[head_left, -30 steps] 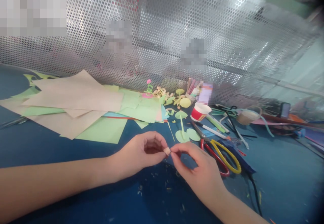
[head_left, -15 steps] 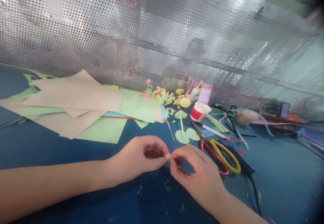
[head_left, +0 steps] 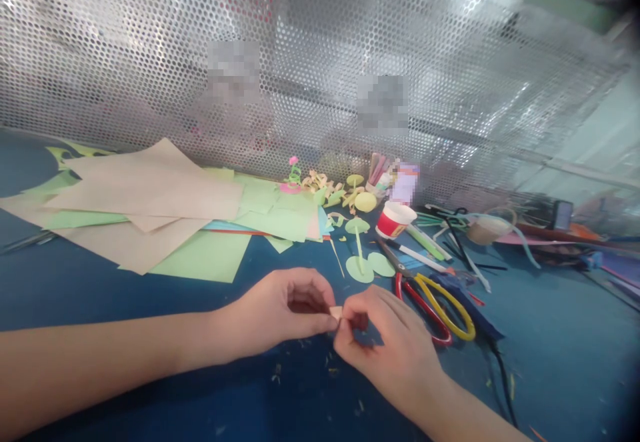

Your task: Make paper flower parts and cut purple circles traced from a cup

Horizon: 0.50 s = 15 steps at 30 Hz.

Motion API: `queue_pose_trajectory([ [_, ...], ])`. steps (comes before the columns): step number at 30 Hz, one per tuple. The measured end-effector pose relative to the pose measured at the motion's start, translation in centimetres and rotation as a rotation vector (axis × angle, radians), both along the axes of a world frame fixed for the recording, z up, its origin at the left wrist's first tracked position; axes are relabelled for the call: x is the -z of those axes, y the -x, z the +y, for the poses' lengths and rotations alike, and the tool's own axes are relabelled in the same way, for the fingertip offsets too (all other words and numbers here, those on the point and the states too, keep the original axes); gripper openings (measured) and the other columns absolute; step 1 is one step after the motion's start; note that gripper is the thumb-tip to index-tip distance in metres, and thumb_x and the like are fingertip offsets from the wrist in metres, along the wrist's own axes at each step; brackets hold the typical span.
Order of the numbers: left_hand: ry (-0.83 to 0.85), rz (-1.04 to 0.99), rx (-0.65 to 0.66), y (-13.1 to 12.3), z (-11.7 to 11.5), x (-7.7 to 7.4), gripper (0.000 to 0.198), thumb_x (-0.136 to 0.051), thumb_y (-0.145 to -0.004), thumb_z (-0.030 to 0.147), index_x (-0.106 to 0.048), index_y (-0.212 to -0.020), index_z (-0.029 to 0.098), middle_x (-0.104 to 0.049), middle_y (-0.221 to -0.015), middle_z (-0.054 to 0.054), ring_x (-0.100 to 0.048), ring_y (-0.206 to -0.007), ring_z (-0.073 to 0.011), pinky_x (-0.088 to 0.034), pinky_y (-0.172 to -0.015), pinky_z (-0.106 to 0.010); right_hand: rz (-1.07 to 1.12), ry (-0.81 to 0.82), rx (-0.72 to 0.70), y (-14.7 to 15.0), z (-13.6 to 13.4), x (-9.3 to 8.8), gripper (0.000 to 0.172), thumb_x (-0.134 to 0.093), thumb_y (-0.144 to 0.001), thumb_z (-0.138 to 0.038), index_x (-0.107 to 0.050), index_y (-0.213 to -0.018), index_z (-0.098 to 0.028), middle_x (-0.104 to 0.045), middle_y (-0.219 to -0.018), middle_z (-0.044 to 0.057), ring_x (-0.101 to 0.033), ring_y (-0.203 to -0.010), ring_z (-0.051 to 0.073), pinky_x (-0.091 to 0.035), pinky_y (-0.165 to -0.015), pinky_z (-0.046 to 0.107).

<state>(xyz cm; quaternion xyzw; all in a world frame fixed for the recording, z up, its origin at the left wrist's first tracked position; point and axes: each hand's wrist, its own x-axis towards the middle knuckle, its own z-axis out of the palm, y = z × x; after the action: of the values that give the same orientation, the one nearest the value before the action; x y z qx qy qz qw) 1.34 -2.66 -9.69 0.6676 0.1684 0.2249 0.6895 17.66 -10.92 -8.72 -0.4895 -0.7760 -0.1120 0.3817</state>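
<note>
My left hand (head_left: pixel 283 312) and my right hand (head_left: pixel 387 345) meet above the blue table (head_left: pixel 550 355), near its front. Both pinch a small tan paper piece (head_left: pixel 336 311) between thumb and fingertips; most of the piece is hidden by the fingers. Just beyond my right hand lie scissors with red and yellow handles (head_left: pixel 435 302). Green paper discs on thin stems (head_left: pixel 364 265) lie a little further back.
Brown and green paper sheets (head_left: pixel 150 209) spread over the left of the table. A red and white cup (head_left: pixel 395 220), pens, paper curls and a small basket (head_left: pixel 487 229) clutter the back right. A perforated metal screen (head_left: pixel 320 62) closes the far side. Paper scraps dot the table near my hands.
My right hand has curled in and moved slightly left and down, closer to the left hand. The tan piece shows less between the fingertips.
</note>
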Motion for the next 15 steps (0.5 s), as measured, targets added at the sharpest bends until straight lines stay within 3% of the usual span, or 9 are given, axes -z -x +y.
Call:
queue_pose_trajectory([
  [6,-0.009,-0.021,-0.101,0.14,0.48,-0.21,0.015,-0.063,-0.078,0.024,-0.061,-0.090,0.017,-0.066,-0.086,-0.002,-0.062,-0.081,-0.0134,-0.049,-0.080,-0.030,0.144,0.087,-0.012,-0.25,0.28,-0.08,0.010,-0.054,-0.078,-0.010,-0.057,-0.080,-0.019,-0.062,-0.072,-0.001,-0.059,-0.067,0.011,-0.050,-0.065,0.022],
  [10,0.044,-0.019,-0.104,0.13,0.82,-0.22,0.017,-0.063,-0.078,0.024,-0.063,-0.093,0.017,-0.067,-0.087,-0.002,-0.063,-0.084,-0.0138,-0.049,-0.082,-0.030,0.320,0.195,0.057,-0.59,0.56,0.15,0.012,-0.057,-0.078,-0.014,-0.059,-0.087,-0.021,-0.066,-0.080,-0.001,-0.063,-0.072,0.012,-0.052,-0.069,0.022],
  [15,0.078,-0.029,-0.101,0.14,0.84,-0.07,0.016,-0.063,-0.079,0.024,-0.065,-0.093,0.017,-0.069,-0.086,-0.002,-0.064,-0.084,-0.0137,-0.049,-0.082,-0.028,0.385,0.306,0.036,-0.84,0.73,0.64,0.013,-0.056,-0.079,-0.016,-0.060,-0.090,-0.022,-0.066,-0.085,-0.001,-0.064,-0.078,0.012,-0.053,-0.072,0.022],
])
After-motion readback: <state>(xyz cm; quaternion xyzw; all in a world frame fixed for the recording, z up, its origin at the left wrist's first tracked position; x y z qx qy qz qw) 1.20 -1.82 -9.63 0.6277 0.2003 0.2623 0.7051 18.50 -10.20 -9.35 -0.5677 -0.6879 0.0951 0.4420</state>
